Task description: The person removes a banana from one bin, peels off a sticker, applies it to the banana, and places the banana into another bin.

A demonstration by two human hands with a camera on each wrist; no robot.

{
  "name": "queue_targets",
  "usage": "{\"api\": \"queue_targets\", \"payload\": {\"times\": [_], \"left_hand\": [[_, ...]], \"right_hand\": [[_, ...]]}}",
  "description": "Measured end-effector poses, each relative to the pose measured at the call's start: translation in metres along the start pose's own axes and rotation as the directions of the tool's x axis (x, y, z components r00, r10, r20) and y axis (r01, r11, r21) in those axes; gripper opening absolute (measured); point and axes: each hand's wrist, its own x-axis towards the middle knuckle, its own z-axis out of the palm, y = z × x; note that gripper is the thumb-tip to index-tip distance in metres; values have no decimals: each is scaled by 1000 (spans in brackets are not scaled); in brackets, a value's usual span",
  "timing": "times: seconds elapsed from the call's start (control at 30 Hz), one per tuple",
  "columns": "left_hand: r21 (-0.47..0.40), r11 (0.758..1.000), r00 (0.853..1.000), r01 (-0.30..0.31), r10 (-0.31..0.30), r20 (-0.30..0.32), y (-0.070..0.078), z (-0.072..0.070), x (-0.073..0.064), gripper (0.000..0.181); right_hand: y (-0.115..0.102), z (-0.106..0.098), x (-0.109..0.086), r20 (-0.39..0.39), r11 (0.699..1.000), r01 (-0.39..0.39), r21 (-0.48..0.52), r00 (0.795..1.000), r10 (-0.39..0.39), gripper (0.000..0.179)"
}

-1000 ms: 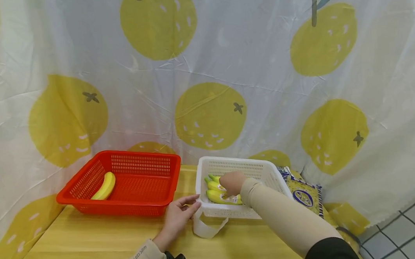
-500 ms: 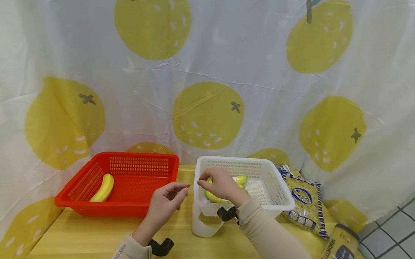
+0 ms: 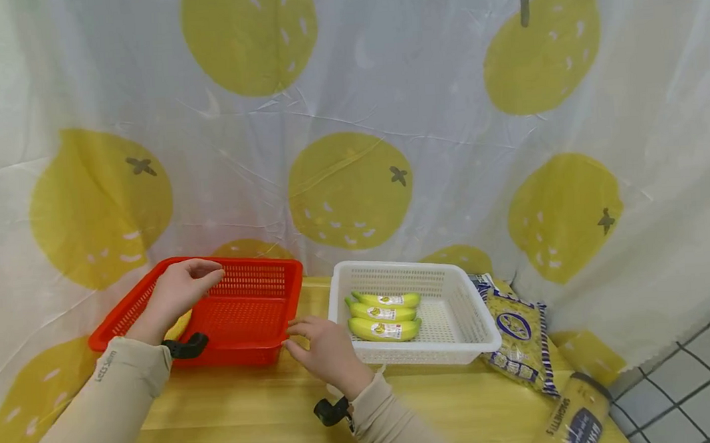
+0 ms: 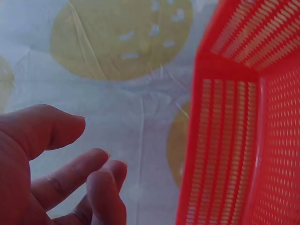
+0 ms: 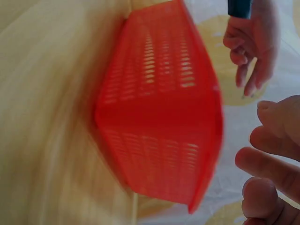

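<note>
Over the left side of the red basket point(image 3: 241, 354) my left hand point(image 3: 180, 291) hovers, thumb and fingers apart and holding nothing. Beneath it lies a yellow banana point(image 3: 180, 326), mostly covered by the hand and wrist. My right hand point(image 3: 325, 350) is at the red basket's front right corner, its fingers loosely bent with nothing in them; whether the fingertips touch the rim I cannot tell. In the right wrist view, the fingers point(image 5: 269, 168) appear apart from the red basket. Three labelled bananas point(image 3: 385, 315) lie side by side in the white basket point(image 3: 452, 353).
A bag of pasta point(image 3: 517, 333) leans beside the white basket's right side. Nearer on the right stands a spaghetti container point(image 3: 576, 414). Both baskets rest on the wooden table point(image 3: 250, 414), with a fruit-print curtain point(image 3: 449, 176) behind.
My right hand has left the bananas in the white basket and moved left to the red basket's corner. My left hand has gone from the white basket's rim to above the red basket.
</note>
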Motion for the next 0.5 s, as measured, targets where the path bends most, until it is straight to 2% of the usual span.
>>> {"api": "queue_targets", "payload": {"times": [0.13,0.27,0.4,0.5], "left_hand": [[131,987,993,92,-100,59,-25,-23,14,65],[226,957,978,179,-198,63,-43,-31,27,56],[268,921,947,284,-313,71,-55,-29,32,45],[249,904,920,348,-380,92,-63,-25,31,40]], "right_hand": [[-8,15,-4,-26,995,40,-94,999,-43,21],[-6,26,-8,-93,983,59,-174,993,-76,16],[-6,35,-9,-173,983,50,-175,982,-81,13],[-7,39,-9,-220,989,48,-141,972,-78,11]]}}
